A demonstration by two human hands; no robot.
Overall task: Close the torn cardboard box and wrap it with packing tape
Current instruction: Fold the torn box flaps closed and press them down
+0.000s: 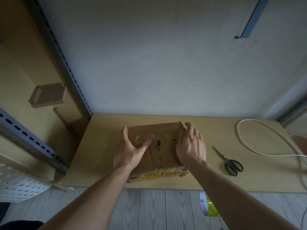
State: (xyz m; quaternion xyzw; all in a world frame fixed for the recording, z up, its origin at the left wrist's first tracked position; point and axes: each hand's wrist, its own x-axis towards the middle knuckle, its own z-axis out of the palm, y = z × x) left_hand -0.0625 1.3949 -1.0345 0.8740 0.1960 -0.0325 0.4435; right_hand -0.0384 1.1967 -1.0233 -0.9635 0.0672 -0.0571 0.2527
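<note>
A brown cardboard box [159, 135] lies flat in the middle of the wooden table [103, 146], its top torn near the centre and its near side covered in yellowish tape. My left hand [130, 150] rests on the box's left part, thumb lying across the top and fingers reaching along the left edge. My right hand [191, 145] presses flat on the right part of the top, fingers straight and pointing to the far right corner. A roll of yellow packing tape [209, 205] lies on the floor below the table's front edge.
Black-handled scissors [230, 161] lie on the table right of the box. A white cable [259, 143] loops over the table's right end. A grey slotted rack post [66, 63] and cardboard sheets stand at the left, with a white perforated bin [18, 183] beneath.
</note>
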